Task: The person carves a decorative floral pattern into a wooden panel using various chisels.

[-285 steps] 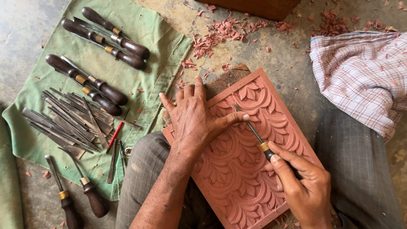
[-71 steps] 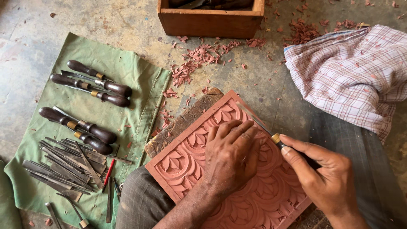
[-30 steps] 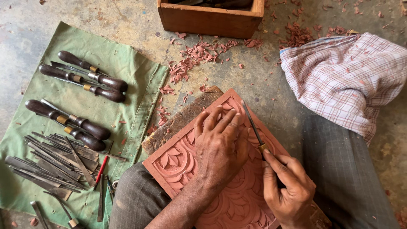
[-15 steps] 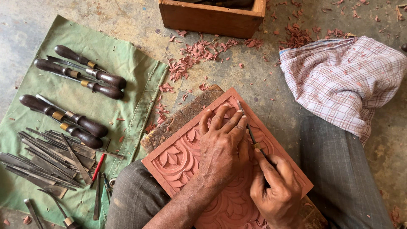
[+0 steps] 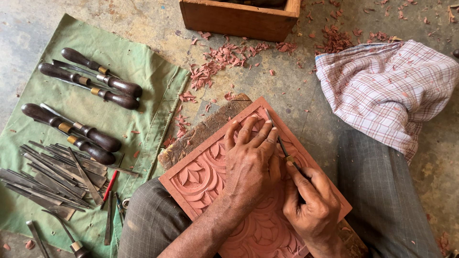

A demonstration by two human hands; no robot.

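A reddish clay panel [image 5: 201,172] carved with leaf patterns rests tilted across my lap, on a dark wooden board [image 5: 201,131]. My left hand [image 5: 251,160] lies flat on the panel with fingers spread toward its upper edge. My right hand [image 5: 311,203] grips a thin metal carving tool [image 5: 276,134], whose blade runs up along the left hand's fingers to the panel's top corner.
A green cloth [image 5: 119,67] on the left carries wooden-handled chisels [image 5: 95,81] and several thin metal blades [image 5: 52,172]. A wooden box [image 5: 234,19] stands at the top. A checked cloth [image 5: 387,91] lies at right. Red shavings [image 5: 215,62] are scattered on the concrete floor.
My right hand has slid down the panel toward me while still holding the tool. The left hand has stayed pressed on the panel. The view has shifted slightly.
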